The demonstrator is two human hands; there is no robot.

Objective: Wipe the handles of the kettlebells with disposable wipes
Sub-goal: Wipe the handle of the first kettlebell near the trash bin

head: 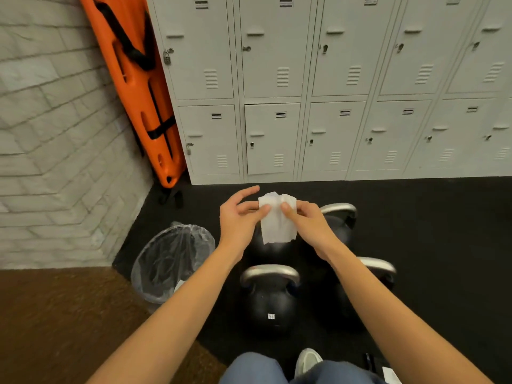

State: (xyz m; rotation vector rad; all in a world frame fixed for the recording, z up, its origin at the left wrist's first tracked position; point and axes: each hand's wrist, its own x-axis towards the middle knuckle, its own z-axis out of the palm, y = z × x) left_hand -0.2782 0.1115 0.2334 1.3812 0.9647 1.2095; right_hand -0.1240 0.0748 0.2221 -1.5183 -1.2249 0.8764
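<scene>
- Filling the top of the frame is a wall of grey lockers (332, 79), with an orange board (138, 79) leaning in the upper left corner.
- A bin with a clear bag (171, 261) sits on the black floor (443, 231) at the lower left of the middle.
- Three kettlebells show near the middle: a near kettlebell (270, 303) low in the frame, one at the right (379, 270) partly hidden by an arm, and a far one (339, 217). They look heavy and hard, so they should stay put while being rubbed. Their shiny handles may be slippery; wrap the wipe around the curved top bar.
- The left hand (239, 217) pinches the wipe's left edge, its other fingers loosely spread.
- The right hand (306, 220) pinches the right edge with curled fingers.
- The wipe (277, 220) hangs between both hands, above the kettlebells. It looks thin, soft and floppy, probably damp, and easy to tear.
</scene>
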